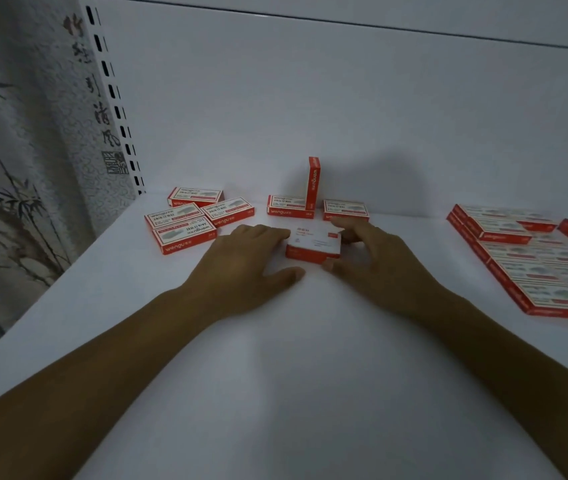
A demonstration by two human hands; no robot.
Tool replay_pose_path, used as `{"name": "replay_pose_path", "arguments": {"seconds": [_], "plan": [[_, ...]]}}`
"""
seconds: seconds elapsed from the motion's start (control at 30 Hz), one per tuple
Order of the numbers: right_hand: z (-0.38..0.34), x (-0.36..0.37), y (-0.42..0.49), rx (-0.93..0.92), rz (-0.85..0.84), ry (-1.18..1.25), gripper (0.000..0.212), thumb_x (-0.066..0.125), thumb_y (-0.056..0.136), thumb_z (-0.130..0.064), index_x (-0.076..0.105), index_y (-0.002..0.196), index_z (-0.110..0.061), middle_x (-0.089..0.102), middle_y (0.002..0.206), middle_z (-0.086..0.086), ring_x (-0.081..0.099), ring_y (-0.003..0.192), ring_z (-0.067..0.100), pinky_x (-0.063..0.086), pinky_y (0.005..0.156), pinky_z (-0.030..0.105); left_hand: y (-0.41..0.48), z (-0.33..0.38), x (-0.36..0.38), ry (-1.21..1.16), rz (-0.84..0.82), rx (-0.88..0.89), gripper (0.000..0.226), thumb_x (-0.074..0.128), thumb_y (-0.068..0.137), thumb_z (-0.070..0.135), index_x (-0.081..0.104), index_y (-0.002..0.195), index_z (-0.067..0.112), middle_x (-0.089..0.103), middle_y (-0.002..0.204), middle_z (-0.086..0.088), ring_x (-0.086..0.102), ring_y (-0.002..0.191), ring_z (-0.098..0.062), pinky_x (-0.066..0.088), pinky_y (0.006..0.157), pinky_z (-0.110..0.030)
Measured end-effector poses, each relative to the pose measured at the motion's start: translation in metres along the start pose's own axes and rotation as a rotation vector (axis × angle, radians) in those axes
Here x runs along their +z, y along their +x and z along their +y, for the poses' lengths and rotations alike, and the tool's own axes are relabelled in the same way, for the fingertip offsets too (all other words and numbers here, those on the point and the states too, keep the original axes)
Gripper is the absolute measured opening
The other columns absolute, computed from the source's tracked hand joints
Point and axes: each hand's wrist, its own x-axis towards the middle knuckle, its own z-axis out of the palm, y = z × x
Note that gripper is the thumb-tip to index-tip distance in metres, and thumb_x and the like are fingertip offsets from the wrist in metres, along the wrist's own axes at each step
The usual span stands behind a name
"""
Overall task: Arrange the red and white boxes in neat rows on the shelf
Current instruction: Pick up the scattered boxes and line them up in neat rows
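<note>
Both hands lay on the white shelf point(310, 341) with one red and white box point(313, 244) between them. The left hand point(251, 261) rested flat, fingers spread and palm down, its fingertips touching the box's left end. The right hand point(372, 258) curved around the box's right end, thumb at the near corner and fingers over the far corner; whether it gripped the box or only touched it could not be told. The print on the box's white top was too blurred to read.

Beyond the left hand and off to its left lay four boxes point(185, 223) in a loose cluster, marked "wengu". Just beyond the fingertips of both hands lay a flat box point(289, 206) with an upright box point(313, 183) standing at its right end, and another flat box point(345, 209) partly hidden behind the right hand's fingers.

Well to the right of the right hand, the arranged rows of boxes point(532, 268) lay flat, blurred and cut off by the frame edge. A bamboo ink painting point(26, 150) hung far to the left.
</note>
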Motion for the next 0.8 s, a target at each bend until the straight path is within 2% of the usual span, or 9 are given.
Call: {"name": "replay_pose_path", "arguments": {"seconds": [0.1, 0.17, 0.23, 0.3, 0.43, 0.53, 0.63, 0.7, 0.8], "plan": [[-0.001, -0.001, 0.000, -0.057, 0.084, -0.022, 0.055, 0.069, 0.078, -0.040, 0.050, 0.127, -0.024, 0.056, 0.124, -0.005, 0.052, 0.111, 0.010, 0.039, 0.092, 0.022, -0.001, -0.001, 0.000, -0.011, 0.040, 0.012, 0.066, 0.050, 0.085, 0.056, 0.034, 0.142, 0.026, 0.042, 0.143, 0.006, 0.038, 0.128, -0.013, 0.035, 0.102, -0.031], [-0.001, -0.001, 0.000, -0.121, 0.137, -0.052, 0.051, 0.072, 0.077, -0.034, 0.052, 0.122, -0.022, 0.058, 0.120, -0.004, 0.054, 0.106, 0.010, 0.044, 0.090, 0.026, -0.001, -0.001, 0.000, -0.053, 0.065, 0.000, 0.066, 0.052, 0.085, 0.055, 0.034, 0.142, 0.027, 0.045, 0.140, 0.006, 0.042, 0.125, -0.013, 0.039, 0.100, -0.032], [-0.002, -0.001, 0.000, -0.195, 0.216, -0.098, 0.049, 0.075, 0.075, -0.022, 0.053, 0.118, -0.018, 0.059, 0.117, 0.000, 0.056, 0.105, 0.016, 0.047, 0.089, 0.034, 0.000, 0.000, -0.001, -0.128, 0.053, -0.031, 0.066, 0.056, 0.085, 0.051, 0.032, 0.143, 0.029, 0.046, 0.139, 0.007, 0.044, 0.124, -0.014, 0.044, 0.099, -0.037], [-0.003, -0.002, 0.000, -0.269, 0.301, -0.148, 0.047, 0.074, 0.072, -0.014, 0.053, 0.114, -0.013, 0.060, 0.114, 0.007, 0.058, 0.103, 0.024, 0.046, 0.088, 0.034, -0.001, 0.002, -0.003, -0.226, 0.041, -0.037, 0.065, 0.058, 0.085, 0.046, 0.030, 0.142, 0.032, 0.049, 0.136, 0.009, 0.047, 0.121, -0.013, 0.046, 0.098, -0.037], [-0.014, -0.009, -0.006, -0.380, 0.417, -0.182, 0.043, 0.066, 0.073, -0.020, 0.051, 0.112, -0.012, 0.062, 0.112, 0.010, 0.059, 0.099, 0.024, 0.041, 0.088, 0.024, -0.006, 0.012, -0.008, -0.579, 0.095, 0.003, 0.051, 0.056, 0.082, 0.045, 0.047, 0.130, 0.031, 0.063, 0.116, 0.012, 0.060, 0.104, -0.006, 0.049, 0.093, -0.028], [-0.023, -0.025, -0.014, -0.381, 0.428, -0.192, 0.041, 0.064, 0.075, -0.022, 0.052, 0.114, -0.013, 0.062, 0.109, 0.010, 0.062, 0.094, 0.022, 0.041, 0.084, 0.024, -0.005, 0.024, -0.017, -0.842, 0.179, -0.027, 0.024, 0.060, 0.083, 0.031, 0.061, 0.103, 0.018, 0.071, 0.095, 0.006, 0.067, 0.088, -0.012, 0.054, 0.081, -0.026], [-0.025, -0.050, -0.027, -0.360, 0.384, -0.183, 0.048, 0.065, 0.077, -0.022, 0.050, 0.122, -0.013, 0.062, 0.112, 0.011, 0.064, 0.092, 0.024, 0.043, 0.079, 0.025, -0.004, 0.043, -0.027, -0.871, 0.170, -0.003, 0.024, 0.059, 0.077, 0.036, 0.060, 0.093, 0.019, 0.072, 0.091, 0.006, 0.069, 0.081, -0.014, 0.055, 0.080, -0.028], [-0.016, -0.068, -0.041, -0.359, 0.378, -0.207, 0.051, 0.065, 0.076, -0.022, 0.050, 0.124, -0.013, 0.061, 0.114, 0.010, 0.062, 0.095, 0.023, 0.043, 0.079, 0.027, -0.006, 0.065, -0.029, -0.882, 0.158, 0.028, 0.029, 0.057, 0.075, 0.038, 0.060, 0.095, 0.018, 0.071, 0.093, 0.007, 0.069, 0.079, -0.014, 0.055, 0.078, -0.025], [0.005, -0.096, -0.068, -0.331, 0.374, -0.177, 0.050, 0.063, 0.075, -0.028, 0.051, 0.123, -0.017, 0.061, 0.114, 0.006, 0.060, 0.097, 0.018, 0.050, 0.079, 0.032, -0.007, 0.110, -0.020, -0.895, 0.156, 0.057, 0.035, 0.056, 0.076, 0.039, 0.060, 0.100, 0.014, 0.070, 0.096, 0.006, 0.068, 0.079, -0.013, 0.054, 0.075, -0.021]]}}
